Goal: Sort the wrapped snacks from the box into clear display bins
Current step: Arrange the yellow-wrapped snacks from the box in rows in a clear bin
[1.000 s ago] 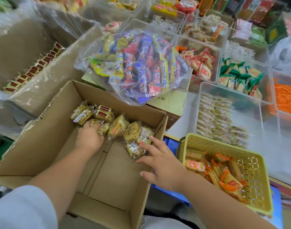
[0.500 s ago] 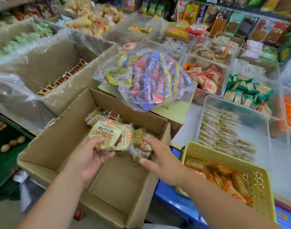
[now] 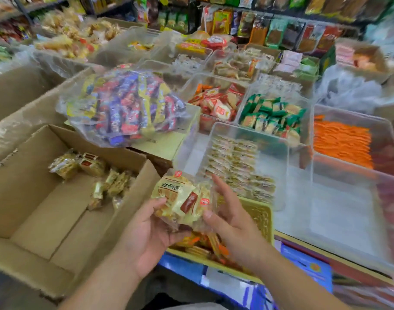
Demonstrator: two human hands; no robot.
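The left hand (image 3: pixel 146 233) grips a bunch of wrapped snacks (image 3: pixel 180 201) from beneath, above the yellow basket (image 3: pixel 262 214), between the cardboard box (image 3: pixel 41 211) and a clear bin (image 3: pixel 279 157); the right hand (image 3: pixel 233 224) steadies its side, fingers straight.

Pretty bright, flat, even light all over, can't tell where it's coming from. Shadows are soft, just a dim patch inside the cardboard box (image 3: pixel 46 220). Motion blur smears the right edge and the back shelves (image 3: pixel 281 30) into mush. The clear bins (image 3: pixel 289 157) pick up whitish glare. Wide-angle bend toward the edges. The sharpest bit is the snack packs (image 3: pixel 180 200) mid-frame.
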